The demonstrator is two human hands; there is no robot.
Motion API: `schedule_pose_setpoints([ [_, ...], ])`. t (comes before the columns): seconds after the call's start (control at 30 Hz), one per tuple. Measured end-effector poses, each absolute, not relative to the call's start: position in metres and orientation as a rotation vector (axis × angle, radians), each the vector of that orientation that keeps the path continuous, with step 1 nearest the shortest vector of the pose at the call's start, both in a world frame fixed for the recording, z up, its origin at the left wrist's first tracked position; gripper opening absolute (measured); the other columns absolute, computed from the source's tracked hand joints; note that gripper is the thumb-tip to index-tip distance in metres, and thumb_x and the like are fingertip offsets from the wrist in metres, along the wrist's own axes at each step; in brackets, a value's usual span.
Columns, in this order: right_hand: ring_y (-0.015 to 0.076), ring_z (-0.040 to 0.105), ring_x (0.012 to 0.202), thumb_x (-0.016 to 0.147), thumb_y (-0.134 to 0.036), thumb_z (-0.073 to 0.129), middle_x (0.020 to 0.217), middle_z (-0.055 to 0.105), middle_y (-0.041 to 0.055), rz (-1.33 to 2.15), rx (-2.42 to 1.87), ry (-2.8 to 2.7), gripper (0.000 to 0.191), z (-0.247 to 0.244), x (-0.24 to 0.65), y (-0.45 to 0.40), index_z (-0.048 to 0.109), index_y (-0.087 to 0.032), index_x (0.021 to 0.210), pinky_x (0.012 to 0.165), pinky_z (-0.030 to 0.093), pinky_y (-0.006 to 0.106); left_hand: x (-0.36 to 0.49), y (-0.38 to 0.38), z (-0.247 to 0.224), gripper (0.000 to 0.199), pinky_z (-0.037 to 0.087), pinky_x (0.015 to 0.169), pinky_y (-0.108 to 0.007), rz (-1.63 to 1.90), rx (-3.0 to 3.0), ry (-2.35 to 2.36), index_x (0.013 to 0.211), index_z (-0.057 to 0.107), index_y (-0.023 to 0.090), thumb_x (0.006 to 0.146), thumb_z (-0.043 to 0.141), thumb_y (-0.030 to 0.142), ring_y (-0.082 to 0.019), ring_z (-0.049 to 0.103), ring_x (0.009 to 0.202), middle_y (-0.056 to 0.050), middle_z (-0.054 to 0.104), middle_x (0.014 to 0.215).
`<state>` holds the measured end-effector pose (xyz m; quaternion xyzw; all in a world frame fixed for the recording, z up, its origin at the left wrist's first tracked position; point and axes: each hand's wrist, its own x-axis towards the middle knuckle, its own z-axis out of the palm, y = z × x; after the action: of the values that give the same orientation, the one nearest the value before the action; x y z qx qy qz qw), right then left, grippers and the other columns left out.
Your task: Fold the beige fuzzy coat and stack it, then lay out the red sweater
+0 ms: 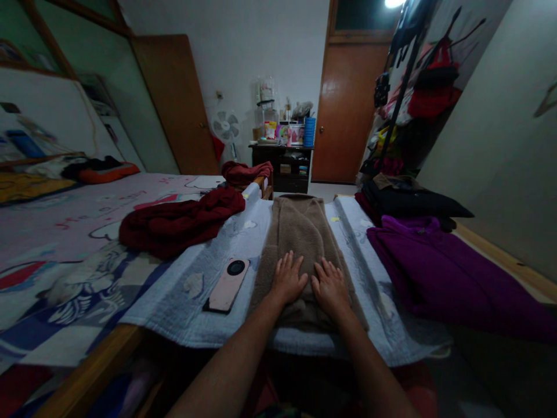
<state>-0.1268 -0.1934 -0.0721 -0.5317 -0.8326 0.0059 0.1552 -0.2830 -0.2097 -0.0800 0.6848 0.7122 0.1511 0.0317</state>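
Note:
A brown fleece garment [300, 226], folded into a long narrow shape, lies flat in front of me on a light blue quilted cloth [191, 331]. My left hand [288, 277] rests palm down on its lower left part, fingers spread. On the lower right part lies my right hand [331, 281], also flat with its fingers apart. The two thumbs point toward each other with a small gap between them. Left of the garment, a pink phone [227, 287] with a round black camera ring lies on the cloth.
A dark red garment [183, 223] lies at the left by the bed [108, 200]. On the right sit a folded purple garment [452, 273] and a dark folded pile [404, 200]. Farther back stand a fan [227, 125], a black cabinet [281, 168] and a wooden door [342, 110].

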Motion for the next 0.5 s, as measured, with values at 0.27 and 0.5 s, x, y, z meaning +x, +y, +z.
schedule_pose_setpoints([
  [0.27,0.0272,0.033,0.141,0.097,-0.041,0.039,0.150,0.043,0.0086,0.018,-1.562,-2.400,0.049,-0.068,-0.112,-0.202,0.046,-0.024,0.143,0.113,0.021,0.048,-0.284,-0.211,-0.077,0.062,0.017,0.118,-0.045,0.477,2.100,2.155,0.147,0.037,0.020,0.092,0.045,0.047,-0.029,0.020,0.146,-0.014,0.023,0.159],
  [0.5,0.0268,0.027,0.144,0.098,-0.042,0.036,0.153,0.038,0.0069,0.100,-1.589,-2.428,0.053,-0.069,-0.102,-0.202,0.043,-0.020,0.145,0.114,0.022,0.045,-0.285,-0.212,-0.076,0.069,0.016,0.118,-0.047,0.470,2.098,2.121,0.149,0.034,0.020,0.090,0.046,0.053,-0.030,0.016,0.147,-0.015,0.020,0.160],
])
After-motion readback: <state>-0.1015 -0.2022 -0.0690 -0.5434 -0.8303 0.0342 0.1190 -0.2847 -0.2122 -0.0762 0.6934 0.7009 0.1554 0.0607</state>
